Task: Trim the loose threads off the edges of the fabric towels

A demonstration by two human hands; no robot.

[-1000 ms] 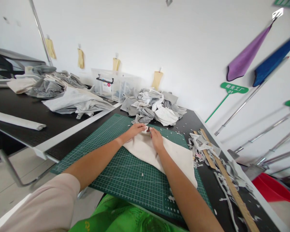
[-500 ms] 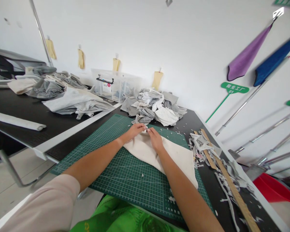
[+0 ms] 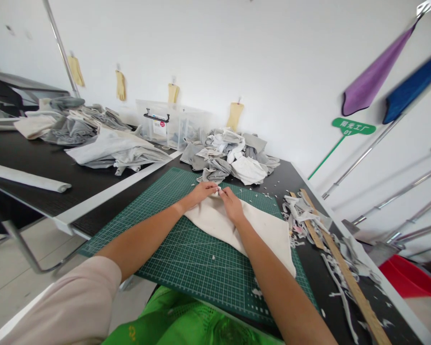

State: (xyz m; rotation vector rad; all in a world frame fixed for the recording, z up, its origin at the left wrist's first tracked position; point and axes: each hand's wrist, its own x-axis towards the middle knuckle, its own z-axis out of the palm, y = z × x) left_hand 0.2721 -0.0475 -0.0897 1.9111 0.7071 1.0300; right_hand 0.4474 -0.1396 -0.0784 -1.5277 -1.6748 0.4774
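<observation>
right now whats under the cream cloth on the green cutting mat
The cream cloth lies on the green grid cutting mat, whose grid shows around it. Whatever is directly beneath the cloth is hidden, so I can't tell.

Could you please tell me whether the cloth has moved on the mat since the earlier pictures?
No, the cloth has not shifted; its corner sits at the same spot on the mat.
</observation>
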